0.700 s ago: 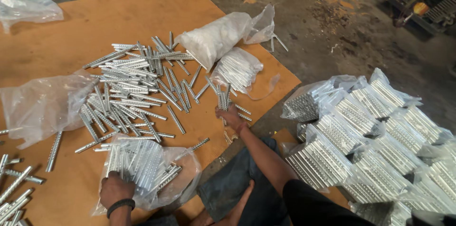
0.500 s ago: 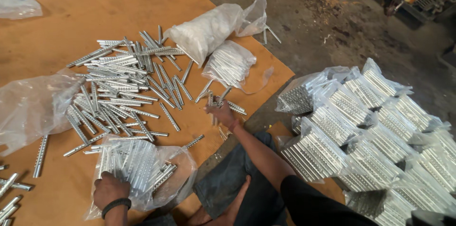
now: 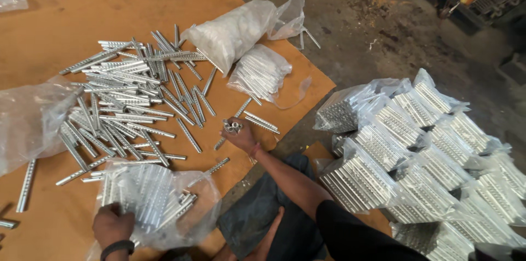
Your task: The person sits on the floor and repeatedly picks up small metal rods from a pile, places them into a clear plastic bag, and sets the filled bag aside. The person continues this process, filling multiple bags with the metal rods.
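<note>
The work in hand looks like bagging: the loose pile of notched metal strips (image 3: 126,102) is spread over the brown board (image 3: 71,14) on the floor, and every place here is told from that pile. Just right of it, the right hand (image 3: 239,136) is closed around a small bundle of strips (image 3: 233,126), their cut ends showing above the fingers, lifted a little off the board. Below the pile, the left hand (image 3: 112,225) grips the edge of a clear plastic bag (image 3: 159,200) that already holds a good number of strips lying side by side (the mouth seems to face the pile, though the folds make that hard to tell). My judgement is that the gathering step is done for this handful, and the next move calls for carrying the bundle across to the held bag, keeping the strips parallel so they slide in without snagging the thin plastic. Above and right of the pile lie a full white bag (image 3: 235,33) and a smaller clear bag of strips (image 3: 260,72). To the pile's left is a crumpled, mostly slack clear bag (image 3: 30,121). Far right of the pile, off the board, a stack of filled bags (image 3: 416,151) rests on the concrete floor (image 3: 372,14).
</note>
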A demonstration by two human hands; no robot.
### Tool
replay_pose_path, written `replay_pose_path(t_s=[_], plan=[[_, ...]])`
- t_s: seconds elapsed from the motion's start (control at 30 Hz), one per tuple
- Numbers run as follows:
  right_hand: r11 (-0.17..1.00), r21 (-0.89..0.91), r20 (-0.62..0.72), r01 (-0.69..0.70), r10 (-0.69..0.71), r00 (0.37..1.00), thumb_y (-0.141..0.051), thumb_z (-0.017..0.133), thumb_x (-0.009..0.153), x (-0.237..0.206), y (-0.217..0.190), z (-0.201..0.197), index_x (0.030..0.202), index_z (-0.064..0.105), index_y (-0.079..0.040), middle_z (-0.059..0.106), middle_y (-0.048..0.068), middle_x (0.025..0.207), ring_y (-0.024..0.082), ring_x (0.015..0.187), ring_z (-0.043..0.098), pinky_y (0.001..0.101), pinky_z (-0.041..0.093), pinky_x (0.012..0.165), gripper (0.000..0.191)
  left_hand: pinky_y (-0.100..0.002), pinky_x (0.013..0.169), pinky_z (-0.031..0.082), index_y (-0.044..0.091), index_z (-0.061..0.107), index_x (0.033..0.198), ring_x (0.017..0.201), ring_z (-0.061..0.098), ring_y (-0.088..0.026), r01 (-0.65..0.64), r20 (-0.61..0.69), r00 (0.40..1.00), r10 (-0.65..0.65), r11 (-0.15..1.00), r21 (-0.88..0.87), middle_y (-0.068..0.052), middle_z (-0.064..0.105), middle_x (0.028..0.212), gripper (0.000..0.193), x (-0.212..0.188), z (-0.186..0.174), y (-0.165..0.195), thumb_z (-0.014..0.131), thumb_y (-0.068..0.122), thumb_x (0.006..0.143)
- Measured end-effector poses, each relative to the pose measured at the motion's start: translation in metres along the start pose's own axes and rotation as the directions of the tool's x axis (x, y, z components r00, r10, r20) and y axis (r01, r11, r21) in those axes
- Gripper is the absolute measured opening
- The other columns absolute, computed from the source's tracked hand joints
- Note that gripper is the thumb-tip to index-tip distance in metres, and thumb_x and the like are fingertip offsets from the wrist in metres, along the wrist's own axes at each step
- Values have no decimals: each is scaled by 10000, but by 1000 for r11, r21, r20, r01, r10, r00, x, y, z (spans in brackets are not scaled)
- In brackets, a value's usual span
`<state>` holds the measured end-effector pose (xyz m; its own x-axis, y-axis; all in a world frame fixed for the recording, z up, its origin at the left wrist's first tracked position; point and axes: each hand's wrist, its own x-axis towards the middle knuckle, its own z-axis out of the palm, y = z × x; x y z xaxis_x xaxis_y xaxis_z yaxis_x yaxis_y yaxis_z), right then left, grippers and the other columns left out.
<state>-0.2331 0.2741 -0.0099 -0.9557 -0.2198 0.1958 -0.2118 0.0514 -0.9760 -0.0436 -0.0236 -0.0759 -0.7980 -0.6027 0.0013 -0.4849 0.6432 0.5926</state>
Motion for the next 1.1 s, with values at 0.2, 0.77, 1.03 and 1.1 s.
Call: replay_pose_path(t_s=[0.2, 0.77, 1.03, 1.1], plan=[[966, 163, -19, -203, 208, 978, -50, 638, 619, 6, -10, 10, 668, 465, -68, 485, -31, 582, 23, 533, 463, 226, 422, 439, 181, -343, 704, 459, 32, 603, 885, 748, 580, -281, -18, 76, 997, 20, 1000, -24, -153, 598, 761, 333, 10, 0, -2, 573, 122, 566], [973, -207, -38, -102, 96, 995, -111, 668, 648, 11, 17, -5, 555, 456, -52, 464, -15, 509, 66, 463, 431, 239, 371, 448, 239, -357, 705, 475, 53, 590, 939, 738, 617, -322, 428, 295, 840, -455, 891, 155, -200, 651, 772, 367, -10, -18, 19, 597, 213, 609], [534, -729, 312, 427, -296, 903, -209, 592, 723, 10, 45, -10, 668, 494, -72, 472, 56, 645, 203, 620, 453, 328, 374, 591, 177, -373, 743, 442, 19, 613, 839, 810, 565, -327, 207, 5, 978, -208, 975, 75, -196, 592, 828, 344, -20, -3, 3, 644, 149, 522], [458, -743, 355, 488, -348, 867, -195, 599, 735, 5, 43, -7, 632, 484, -88, 476, 59, 617, 197, 599, 467, 323, 383, 575, 187, -383, 739, 441, 15, 617, 809, 796, 560, -341, 209, -36, 978, -206, 972, 107, -209, 585, 816, 311, -24, -13, 7, 640, 165, 537]])
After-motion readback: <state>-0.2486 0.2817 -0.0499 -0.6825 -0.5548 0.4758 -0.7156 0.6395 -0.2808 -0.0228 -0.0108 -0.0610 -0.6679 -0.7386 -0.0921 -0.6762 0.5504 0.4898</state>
